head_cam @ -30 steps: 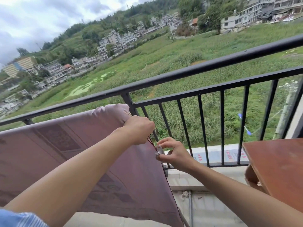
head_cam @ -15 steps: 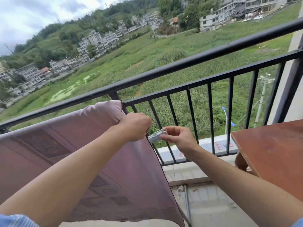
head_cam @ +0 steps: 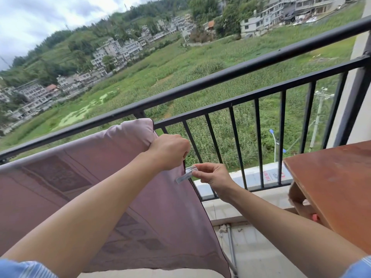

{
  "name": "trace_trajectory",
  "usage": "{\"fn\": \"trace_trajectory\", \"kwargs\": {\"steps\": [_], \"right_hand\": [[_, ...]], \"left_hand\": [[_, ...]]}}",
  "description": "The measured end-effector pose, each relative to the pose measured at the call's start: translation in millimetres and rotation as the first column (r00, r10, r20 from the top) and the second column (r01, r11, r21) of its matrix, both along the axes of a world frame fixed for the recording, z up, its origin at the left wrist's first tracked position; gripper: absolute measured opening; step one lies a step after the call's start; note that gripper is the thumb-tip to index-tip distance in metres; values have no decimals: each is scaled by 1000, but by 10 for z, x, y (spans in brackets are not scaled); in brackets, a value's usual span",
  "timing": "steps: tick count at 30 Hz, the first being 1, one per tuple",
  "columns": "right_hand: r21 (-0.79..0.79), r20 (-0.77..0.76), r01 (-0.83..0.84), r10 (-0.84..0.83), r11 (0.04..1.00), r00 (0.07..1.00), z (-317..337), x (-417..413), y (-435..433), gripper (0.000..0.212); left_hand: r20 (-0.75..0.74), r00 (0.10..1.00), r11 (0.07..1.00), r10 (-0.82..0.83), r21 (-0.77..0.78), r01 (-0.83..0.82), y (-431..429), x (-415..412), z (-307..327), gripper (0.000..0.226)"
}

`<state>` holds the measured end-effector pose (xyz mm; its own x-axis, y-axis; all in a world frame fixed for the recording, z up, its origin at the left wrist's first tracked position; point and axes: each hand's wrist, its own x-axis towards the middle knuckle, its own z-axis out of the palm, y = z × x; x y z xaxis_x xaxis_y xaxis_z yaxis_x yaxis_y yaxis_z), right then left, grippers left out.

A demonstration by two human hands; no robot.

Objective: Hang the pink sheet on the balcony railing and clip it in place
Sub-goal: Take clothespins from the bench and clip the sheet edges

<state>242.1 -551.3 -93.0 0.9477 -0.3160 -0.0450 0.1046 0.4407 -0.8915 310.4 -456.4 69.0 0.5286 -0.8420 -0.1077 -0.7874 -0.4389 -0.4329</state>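
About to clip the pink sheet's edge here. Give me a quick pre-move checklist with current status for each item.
1. Pink sheet draped over the railing: ok.
2. Left hand gripping the sheet's right edge near the top: ok.
3. Clip held in right hand: ok.
4. Clip touching the sheet's edge: ok, it overlaps the hem.
5. Clip mouth open around the fabric: cannot tell.
6. Clip also catching a railing bar: cannot tell, hidden behind the sheet.

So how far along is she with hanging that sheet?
Done: the pink sheet is draped over the balcony railing. In hand: the left hand grips its edge; the right hand holds a pale clip beside it. Left: fastening the clip.
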Motion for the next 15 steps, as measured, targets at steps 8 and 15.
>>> {"fn": "trace_trajectory", "kwargs": {"steps": [8,15], "right_hand": [[-79,-138,-130,118,988,983,-64,-265,-245,59],[-265,-410,56,-165,963,897,-534,-1296,-1035,43]], "left_hand": [[-98,995,998,-10,-60,4,-72,-45,-75,11],[-250,937,948,-243,-265,175,-704,-428,-591,10]]}}
